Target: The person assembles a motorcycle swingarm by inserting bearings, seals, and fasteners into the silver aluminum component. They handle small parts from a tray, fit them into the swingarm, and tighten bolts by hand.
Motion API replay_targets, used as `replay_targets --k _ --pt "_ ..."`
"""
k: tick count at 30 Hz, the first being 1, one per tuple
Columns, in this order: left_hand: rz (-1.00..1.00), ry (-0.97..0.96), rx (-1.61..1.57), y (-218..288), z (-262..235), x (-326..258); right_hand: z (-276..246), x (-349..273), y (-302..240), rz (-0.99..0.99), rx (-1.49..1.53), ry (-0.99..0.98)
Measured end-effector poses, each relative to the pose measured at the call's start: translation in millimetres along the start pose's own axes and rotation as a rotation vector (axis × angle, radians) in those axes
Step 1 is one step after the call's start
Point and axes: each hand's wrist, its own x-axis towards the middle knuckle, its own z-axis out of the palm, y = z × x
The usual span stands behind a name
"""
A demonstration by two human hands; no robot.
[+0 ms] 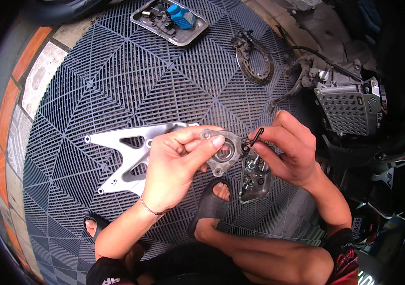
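Note:
In the middle, my left hand [171, 164] grips a grey metal bracket [233, 141] between thumb and fingers. The bracket is roughly triangular, with a large round opening at its centre and smaller holes at its corners; my thumb covers part of it. My right hand [292, 149] pinches a thin black bent rod [258, 135] at the bracket's right edge. Where the rod meets the bracket is too small to make out. Beneath my left hand, a silver forked metal frame [110, 139] lies on the floor mat, partly hidden by my wrist.
Below my right hand sits a metal tray [241, 200] of small hardware. Another tray [201, 38] at the far side holds dark parts and a blue object [181, 17]. A brake disc [271, 71] lies far right, beside machinery with a perforated silver guard [344, 111]. My sandalled foot [214, 202] is close by.

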Motion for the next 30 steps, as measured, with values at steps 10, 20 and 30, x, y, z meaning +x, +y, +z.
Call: replay_targets --k 10,20,30 --pt "0.062 0.02 -0.158 -18 6 3 12 -7 5 0.518 0.433 0.221" --pt "0.027 -0.036 -0.418 -47 32 -3 40 -13 -6 0.804 0.641 0.37" --pt "0.177 0.033 -0.402 -68 43 -1 44 -13 -6 0.798 0.584 0.269"
